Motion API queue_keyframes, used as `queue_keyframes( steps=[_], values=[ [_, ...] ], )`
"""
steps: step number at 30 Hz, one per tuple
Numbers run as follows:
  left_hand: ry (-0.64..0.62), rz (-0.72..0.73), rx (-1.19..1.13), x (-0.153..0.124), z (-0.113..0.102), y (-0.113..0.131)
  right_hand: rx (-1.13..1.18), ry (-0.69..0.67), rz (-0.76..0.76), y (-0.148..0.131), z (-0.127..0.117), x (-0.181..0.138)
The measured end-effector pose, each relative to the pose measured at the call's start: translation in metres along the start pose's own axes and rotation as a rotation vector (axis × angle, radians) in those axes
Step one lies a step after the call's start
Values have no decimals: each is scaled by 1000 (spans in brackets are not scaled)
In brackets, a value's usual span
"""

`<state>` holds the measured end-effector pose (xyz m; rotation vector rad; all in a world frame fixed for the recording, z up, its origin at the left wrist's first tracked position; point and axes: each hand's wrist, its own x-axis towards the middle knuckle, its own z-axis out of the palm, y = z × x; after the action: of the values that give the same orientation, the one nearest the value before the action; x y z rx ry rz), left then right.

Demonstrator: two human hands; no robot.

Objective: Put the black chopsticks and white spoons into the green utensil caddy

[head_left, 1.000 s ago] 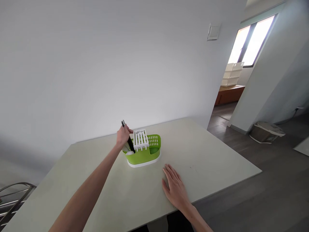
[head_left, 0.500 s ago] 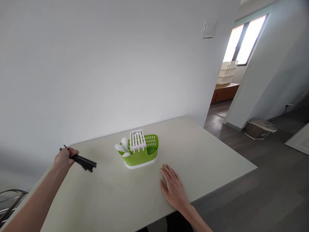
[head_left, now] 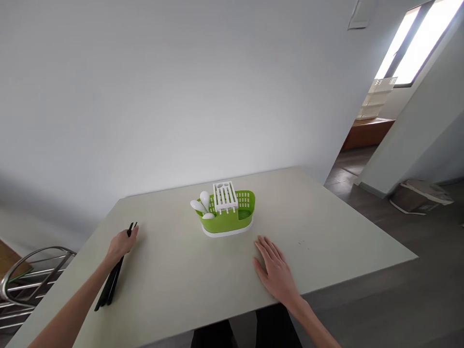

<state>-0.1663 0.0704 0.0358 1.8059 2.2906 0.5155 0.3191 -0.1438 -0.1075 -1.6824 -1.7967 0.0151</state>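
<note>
My left hand (head_left: 121, 244) is closed around a bundle of black chopsticks (head_left: 110, 285) that lie along the pale table (head_left: 326, 232), their tips pointing toward me at the left side. My right hand (head_left: 277, 273) rests flat and open on the table, a little in front of a green cutlery caddy (head_left: 226, 220). The caddy has a white slotted insert (head_left: 224, 195) on top and white spoons (head_left: 202, 205) standing in its left end.
A metal chair frame (head_left: 25, 275) stands by the table's left corner. A white wall runs behind the table. To the right, dark floor leads to a doorway, with a flat bag or box (head_left: 420, 195) on the floor.
My left hand drew the black chopsticks out of the caddy, swung them left, and has now brought them down flat on the table. My right hand stayed put.
</note>
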Motion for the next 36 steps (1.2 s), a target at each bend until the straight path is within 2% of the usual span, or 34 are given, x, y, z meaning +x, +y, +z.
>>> queue_keyframes(
  steps=[6, 14, 19, 22, 25, 29, 33, 36],
  values=[
    [-1, 28, 100, 1, 13, -19, -5, 10, -6, 2, 0, -2],
    [146, 87, 133, -3, 32, -43, -19, -5, -9, 4, 1, -4],
    [162, 91, 118, -11, 36, -44, -15, -8, 0, 2, -1, -4],
    [247, 106, 182, -23, 35, -36, -9, -10, 8, 2, -1, -3],
    [373, 315, 206, -39, 33, -12, -4, -8, 10, 2, -1, -3],
    [414, 702, 30, -66, 29, 53, -4, -6, 5, 1, -1, -3],
    [354, 990, -92, -96, 21, 132, -16, -3, 0, 1, -1, -2],
    [251, 1134, -63, -112, 19, 176, -19, 11, -14, 1, -1, 0]
  ],
)
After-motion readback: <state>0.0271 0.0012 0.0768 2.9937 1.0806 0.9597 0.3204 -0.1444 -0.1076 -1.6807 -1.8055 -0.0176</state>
